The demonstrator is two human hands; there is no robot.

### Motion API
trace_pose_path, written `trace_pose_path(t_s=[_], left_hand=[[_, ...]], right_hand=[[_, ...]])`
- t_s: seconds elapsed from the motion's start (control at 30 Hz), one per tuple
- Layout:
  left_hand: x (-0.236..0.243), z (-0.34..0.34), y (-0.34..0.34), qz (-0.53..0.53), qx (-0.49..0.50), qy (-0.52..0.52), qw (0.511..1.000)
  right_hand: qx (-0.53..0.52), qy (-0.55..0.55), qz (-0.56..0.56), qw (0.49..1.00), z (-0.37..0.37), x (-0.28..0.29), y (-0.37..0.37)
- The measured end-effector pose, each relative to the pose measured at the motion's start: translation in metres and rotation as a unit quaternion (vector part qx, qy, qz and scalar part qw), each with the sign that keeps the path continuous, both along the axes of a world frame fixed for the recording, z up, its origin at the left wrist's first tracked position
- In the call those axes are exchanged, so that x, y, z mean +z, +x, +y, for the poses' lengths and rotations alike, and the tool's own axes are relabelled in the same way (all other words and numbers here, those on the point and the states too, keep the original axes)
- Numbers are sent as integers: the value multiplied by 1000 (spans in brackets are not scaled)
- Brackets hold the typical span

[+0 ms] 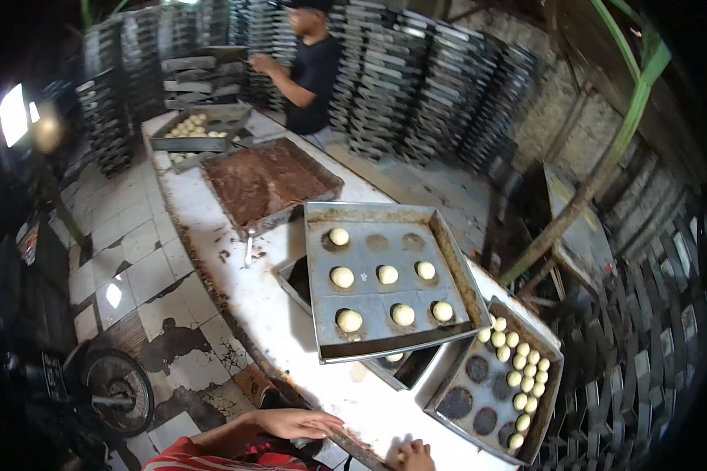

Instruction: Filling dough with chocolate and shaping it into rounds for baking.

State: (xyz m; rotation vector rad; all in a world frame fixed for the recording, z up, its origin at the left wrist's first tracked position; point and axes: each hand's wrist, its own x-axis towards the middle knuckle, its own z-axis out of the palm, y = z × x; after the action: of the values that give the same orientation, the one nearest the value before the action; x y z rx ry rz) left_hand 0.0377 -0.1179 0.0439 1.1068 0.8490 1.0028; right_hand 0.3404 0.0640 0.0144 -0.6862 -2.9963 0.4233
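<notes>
My left hand (298,424) lies flat by the table's near edge, fingers stretched out and nothing in it. My right hand (413,456) is closed at the bottom of the view; what it may hold is hidden. Ahead of both hands, a square metal baking tray (353,212) rests tilted on another tray (410,375), bearing several pale dough balls (349,320) in loose rows with two bare spots at the far side. Nearest my right hand is a second baking tray (440,392), with many dough balls (529,370) crowded along its right side and dark round stains on its bottom.
Farther along the white table (212,228) sit a pan of brown paste (267,177), a pale-handled utensil (249,250) and more dough-ball trays (192,144). A co-worker (316,74) stands beyond. Tall tray stacks (389,86) line the back; a motorbike wheel (118,391) is at left.
</notes>
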Motion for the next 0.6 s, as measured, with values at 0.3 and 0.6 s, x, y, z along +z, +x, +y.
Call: trace_pose_path(t_s=[0.3, 0.6], left_hand=[[8, -11, -116, -163, 108, 26, 980], [35, -18, -182, -186, 42, 9, 982]], right_hand=[[72, -164, 24, 984, 133, 243, -279], [-34, 9, 128, 991, 209, 75, -481]])
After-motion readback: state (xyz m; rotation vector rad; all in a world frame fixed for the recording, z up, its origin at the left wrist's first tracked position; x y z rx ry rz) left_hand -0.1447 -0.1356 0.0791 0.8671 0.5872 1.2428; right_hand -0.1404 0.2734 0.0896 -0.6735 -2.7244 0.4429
